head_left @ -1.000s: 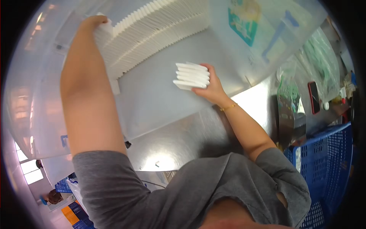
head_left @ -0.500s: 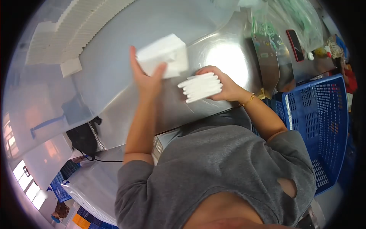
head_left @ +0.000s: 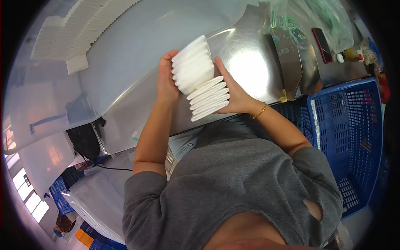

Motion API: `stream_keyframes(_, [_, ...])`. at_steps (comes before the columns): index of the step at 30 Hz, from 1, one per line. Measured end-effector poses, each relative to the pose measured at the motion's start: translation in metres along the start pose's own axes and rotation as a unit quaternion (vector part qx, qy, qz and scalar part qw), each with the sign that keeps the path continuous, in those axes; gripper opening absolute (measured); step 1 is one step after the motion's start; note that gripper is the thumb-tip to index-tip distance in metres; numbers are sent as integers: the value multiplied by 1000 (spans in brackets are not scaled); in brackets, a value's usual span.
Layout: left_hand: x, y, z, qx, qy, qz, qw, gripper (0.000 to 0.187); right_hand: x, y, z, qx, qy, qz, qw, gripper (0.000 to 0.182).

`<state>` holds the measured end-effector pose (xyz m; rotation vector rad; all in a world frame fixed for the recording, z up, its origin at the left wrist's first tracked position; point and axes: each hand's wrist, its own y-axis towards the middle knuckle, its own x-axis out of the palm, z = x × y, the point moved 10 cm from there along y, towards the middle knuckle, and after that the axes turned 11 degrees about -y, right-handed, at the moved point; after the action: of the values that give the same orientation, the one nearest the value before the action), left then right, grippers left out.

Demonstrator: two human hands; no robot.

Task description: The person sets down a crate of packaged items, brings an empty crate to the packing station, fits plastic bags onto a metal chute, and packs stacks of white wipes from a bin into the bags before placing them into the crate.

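Observation:
Above the metal table (head_left: pixel 137 112), my left hand (head_left: pixel 167 79) grips the left side of a white folded stack (head_left: pixel 193 64), whose ridged folded edges show. My right hand (head_left: pixel 235 91) holds a second, smaller stack of folded white pads (head_left: pixel 209 98) from its right side, fingers partly hidden behind it. The two stacks touch, the smaller one lying below and to the right of the larger. Both stacks are tilted in the air in front of my grey shirt.
Long rows of white folded pieces (head_left: pixel 68 35) stand at the upper left. A red-edged phone (head_left: pixel 322 45) and clear plastic bags (head_left: pixel 329 21) lie at the upper right. A blue basket (head_left: pixel 348 125) is at the right, a black pouch (head_left: pixel 84 142) at the left.
My left hand has moved right and turned its stack, so the folded edges now show. The two stacks, apart before, now touch. My right hand has shifted slightly left.

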<state>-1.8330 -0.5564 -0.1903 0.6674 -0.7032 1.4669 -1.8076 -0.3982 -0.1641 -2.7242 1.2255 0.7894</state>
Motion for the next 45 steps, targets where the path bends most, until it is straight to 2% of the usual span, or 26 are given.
stream_keyframes(3, [-12,2,-21,4,49,70,996,59,2,5,-3,-3,8,37,999,122])
stream_keyframes(4, [-15,3,-22,4,48,70,996,59,0,6,-2,6,9,49,999,120])
stream_keyframes(7, [-17,1,-13,17,39,32,999,32,-2,14,-11,20,12,67,997,117])
stream_keyframes(10, [-40,-15,18,2,48,19,999,33,8,31,-69,-98,-192,14,976,113])
stream_keyframes(11, [-47,-23,28,-6,54,13,998,34,11,37,-82,-104,-187,7,977,113])
stream_keyframes(12, [-53,-33,40,0,55,22,998,34,25,41,-98,-126,-256,-32,958,107])
stream_keyframes(14, [-60,-52,60,-4,161,30,986,33,55,44,-118,-172,-390,-104,899,96])
stream_keyframes(16, [-64,-67,72,-3,212,43,976,33,77,41,-126,-205,-390,-107,891,90])
stream_keyframes(18, [-60,-75,77,13,122,26,992,34,95,36,-137,-255,-398,-98,876,77])
stream_keyframes(19, [-58,-77,77,20,75,15,997,35,97,35,-141,-259,-396,-101,875,77])
stream_keyframes(22, [-69,-74,65,61,96,73,991,38,81,42,-138,-194,-458,-89,863,67])
stream_keyframes(24, [-79,-78,68,77,106,102,986,40,85,39,-134,-190,-447,-103,868,68])
stream_keyframes(27, [-63,-67,70,24,176,-8,984,37,86,45,-129,-189,-437,-122,871,71])
stream_keyframes(28, [-54,-64,80,26,175,-9,984,37,86,45,-129,-193,-446,-123,865,72])
stream_keyframes(31, [-43,-59,84,-146,390,3,909,37,89,42,-130,-203,-463,-127,854,73])
stream_keyframes(36, [-53,-61,89,-152,378,-13,913,38,87,43,-132,-211,-463,-123,852,76])
stream_keyframes(39, [-70,-72,83,-193,344,86,915,36,87,42,-133,-215,-458,-123,854,76])
stream_keyframes(40, [-71,-73,84,-193,344,86,915,36,87,42,-133,-214,-452,-125,857,76])
stream_keyframes(43, [-59,-71,98,-123,442,0,889,29,87,41,-132,-210,-442,-128,863,76])
stream_keyframes(45, [-62,-70,111,-106,476,-3,873,28,88,42,-132,-214,-447,-131,858,76])
